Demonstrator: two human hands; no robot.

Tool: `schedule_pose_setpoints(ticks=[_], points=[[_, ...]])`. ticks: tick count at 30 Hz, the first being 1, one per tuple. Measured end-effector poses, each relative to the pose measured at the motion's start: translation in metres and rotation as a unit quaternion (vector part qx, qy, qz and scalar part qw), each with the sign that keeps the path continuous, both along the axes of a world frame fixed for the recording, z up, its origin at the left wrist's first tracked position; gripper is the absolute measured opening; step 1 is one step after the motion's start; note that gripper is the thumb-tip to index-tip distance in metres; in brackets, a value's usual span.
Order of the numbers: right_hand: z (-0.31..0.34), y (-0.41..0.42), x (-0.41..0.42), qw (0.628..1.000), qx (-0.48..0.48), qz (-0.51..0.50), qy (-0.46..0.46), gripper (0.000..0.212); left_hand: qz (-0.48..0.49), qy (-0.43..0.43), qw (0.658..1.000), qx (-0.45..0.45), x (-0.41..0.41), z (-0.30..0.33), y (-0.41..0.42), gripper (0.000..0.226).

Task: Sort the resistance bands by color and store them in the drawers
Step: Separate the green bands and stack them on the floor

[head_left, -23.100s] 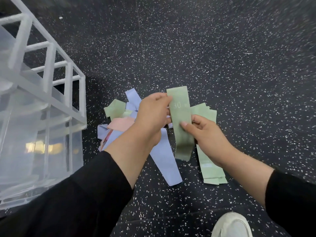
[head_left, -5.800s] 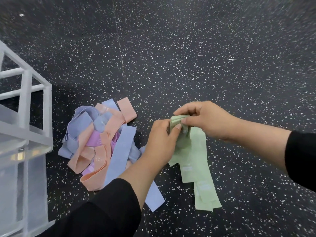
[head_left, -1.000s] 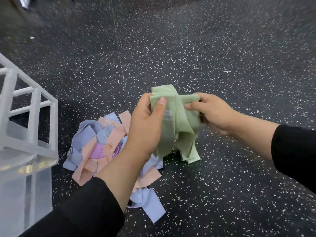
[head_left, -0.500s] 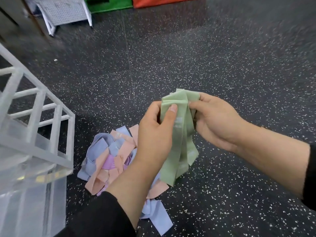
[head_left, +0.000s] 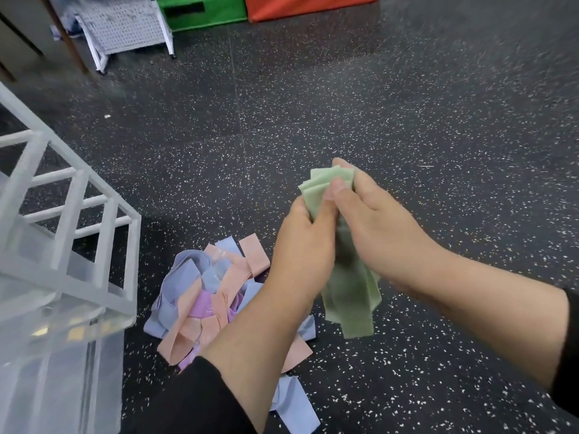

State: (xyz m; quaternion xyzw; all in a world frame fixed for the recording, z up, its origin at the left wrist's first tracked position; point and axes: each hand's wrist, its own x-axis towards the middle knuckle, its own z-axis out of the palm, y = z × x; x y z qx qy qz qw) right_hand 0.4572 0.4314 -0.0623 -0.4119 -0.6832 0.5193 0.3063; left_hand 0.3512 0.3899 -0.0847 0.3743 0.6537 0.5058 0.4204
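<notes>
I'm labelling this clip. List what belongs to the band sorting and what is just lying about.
Job:
green bands, gripped by left hand and right hand
mixed pile of blue, peach and purple bands
drawer unit

Lying about:
green box
red box
white perforated rack

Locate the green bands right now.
Head view, centre-right: the green bands are bunched between both hands, left hand and right hand, above the floor right of the mixed pile.

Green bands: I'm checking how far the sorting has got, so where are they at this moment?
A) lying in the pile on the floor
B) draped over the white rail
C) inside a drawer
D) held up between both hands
D: the green bands are gripped as a bundle by the left hand and right hand, above the mixed pile on the floor.
</notes>
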Motion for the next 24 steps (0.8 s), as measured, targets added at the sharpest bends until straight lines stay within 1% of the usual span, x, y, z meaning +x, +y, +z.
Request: schedule_pose_setpoints(ticks=[1, 3, 4, 5, 6, 7, 8, 10, 11, 13, 14, 16, 18, 19, 21, 24], points=[[-0.001, 0.001, 0.001, 0.999, 0.030, 0.007, -0.034, 0.028, -0.005, 0.010, 1.000, 0.006, 0.001, 0.000, 0.001, 0.041], [-0.005, 0.002, 0.001, 0.997, 0.052, 0.010, -0.047, 0.035, 0.019, 0.051, 0.997, 0.055, -0.001, 0.003, 0.002, 0.023], [-0.006, 0.004, 0.002, 0.998, 0.046, 0.007, -0.031, 0.039, 0.035, 0.073, 0.994, 0.077, -0.002, 0.005, 0.003, 0.019], [-0.007, 0.006, 0.004, 1.000, 0.028, 0.007, 0.002, 0.048, 0.048, 0.086, 0.990, 0.097, -0.004, 0.008, 0.004, 0.018], [-0.009, 0.009, 0.006, 0.999, 0.002, 0.013, 0.037, 0.055, 0.060, 0.078, 0.988, 0.115, -0.004, 0.012, 0.004, 0.018], [-0.012, 0.012, 0.009, 0.998, -0.012, 0.026, 0.049, 0.056, 0.071, 0.051, 0.988, 0.130, -0.004, 0.017, 0.005, 0.017], [-0.017, 0.015, 0.011, 0.998, -0.012, 0.043, 0.033, 0.053, 0.079, 0.013, 0.987, 0.136, -0.003, 0.021, 0.006, 0.016], [-0.028, 0.017, 0.013, 0.997, 0.004, 0.070, -0.028, 0.049, 0.080, -0.087, 0.984, 0.131, -0.001, 0.031, 0.011, 0.015], [-0.032, 0.016, 0.013, 0.996, 0.015, 0.073, -0.045, 0.051, 0.075, -0.147, 0.978, 0.128, 0.000, 0.033, 0.014, 0.015], [-0.035, 0.018, 0.010, 0.997, 0.016, 0.059, -0.037, 0.057, 0.064, -0.240, 0.962, 0.115, 0.002, 0.037, 0.020, 0.024], [-0.034, 0.019, 0.009, 0.998, 0.007, 0.058, -0.023, 0.060, 0.056, -0.254, 0.959, 0.110, 0.003, 0.038, 0.022, 0.030], [-0.033, 0.023, 0.009, 0.997, -0.014, 0.066, 0.026, 0.065, 0.036, -0.226, 0.967, 0.115, 0.005, 0.041, 0.024, 0.032], [-0.037, 0.027, 0.013, 0.995, -0.055, 0.056, 0.063, 0.058, 0.029, -0.196, 0.972, 0.124, 0.005, 0.045, 0.027, 0.032], [-0.039, 0.027, 0.016, 0.993, -0.074, 0.055, 0.074, 0.050, 0.032, -0.198, 0.972, 0.121, 0.006, 0.047, 0.030, 0.033], [-0.043, 0.025, 0.022, 0.992, -0.086, 0.069, 0.067, 0.033, 0.041, -0.210, 0.971, 0.108, 0.004, 0.049, 0.037, 0.036], [-0.047, 0.021, 0.030, 0.986, -0.129, 0.073, 0.081, 0.028, 0.051, -0.215, 0.971, 0.089, 0.002, 0.045, 0.050, 0.040]])
